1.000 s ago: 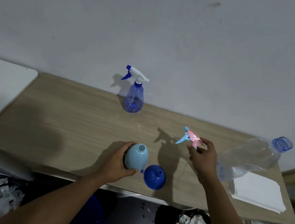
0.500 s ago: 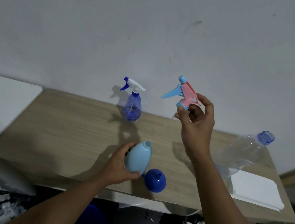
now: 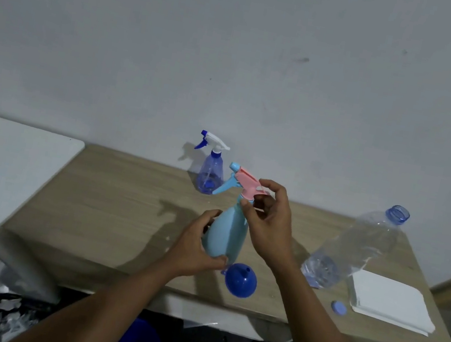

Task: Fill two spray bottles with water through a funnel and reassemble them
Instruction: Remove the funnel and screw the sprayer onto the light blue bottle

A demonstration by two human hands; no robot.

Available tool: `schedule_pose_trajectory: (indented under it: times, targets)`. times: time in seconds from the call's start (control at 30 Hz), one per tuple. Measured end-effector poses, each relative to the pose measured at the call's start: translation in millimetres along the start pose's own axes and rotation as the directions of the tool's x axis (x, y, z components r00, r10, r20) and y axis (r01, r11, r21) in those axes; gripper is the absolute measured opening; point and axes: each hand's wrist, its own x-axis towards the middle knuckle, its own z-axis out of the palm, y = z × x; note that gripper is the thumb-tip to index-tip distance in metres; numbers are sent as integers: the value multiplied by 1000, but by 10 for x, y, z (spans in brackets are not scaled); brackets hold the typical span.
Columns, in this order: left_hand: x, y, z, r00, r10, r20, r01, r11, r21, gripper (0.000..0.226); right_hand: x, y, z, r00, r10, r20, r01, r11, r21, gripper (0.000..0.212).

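A white surface is seen beside the left edge of the desk. At the far edge of the desk, close to the wall, a clear blue spray bottle is placed upright, with its white and dark blue trigger head screwed on.

Near the middle of the desk, toward the near edge, the light blue spray bottle is held by the left hand. The grip of this hand is wrapped around the lower body of the bottle, fingers on the far side and thumb on the near side. The bottle is tilted a little to the right. On its neck the pink and light blue trigger head is set, and it is pinched at the collar by the thumb and fingers of the right hand. Whether the head is fully screwed down cannot be told.

Just below the bottle, at the near edge of the desk, the dark blue funnel is laid with its spout pointing up.

To the right, a large clear water bottle is seen without cap, with little water in it. Its small blue cap is laid near the front edge, just beside a stack of white cloths at the right near corner.
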Motion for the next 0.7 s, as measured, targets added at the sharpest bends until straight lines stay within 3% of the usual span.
schedule_pose_trajectory:
  times: [0.27,0.5,0.63,0.7]
  targets:
    - [-103,140,-26,1000,-16,10,16,1000,18,89,-153,-59,-8,1000,-7,-2,8,999,36,40]
    - [-122,252,-9,1000,0,18,0,1000,26,85,-187,-75,-63,997,-74,-35,74,997,-24,55]
    - [-112,298,-19,999,20,29,-21,999,35,82,-163,-96,-117,986,-168,12,168,982,-90,25]
    - [-109,306,-21,999,27,36,-29,999,46,83,-150,-93,-138,983,-181,31,183,976,-118,21]
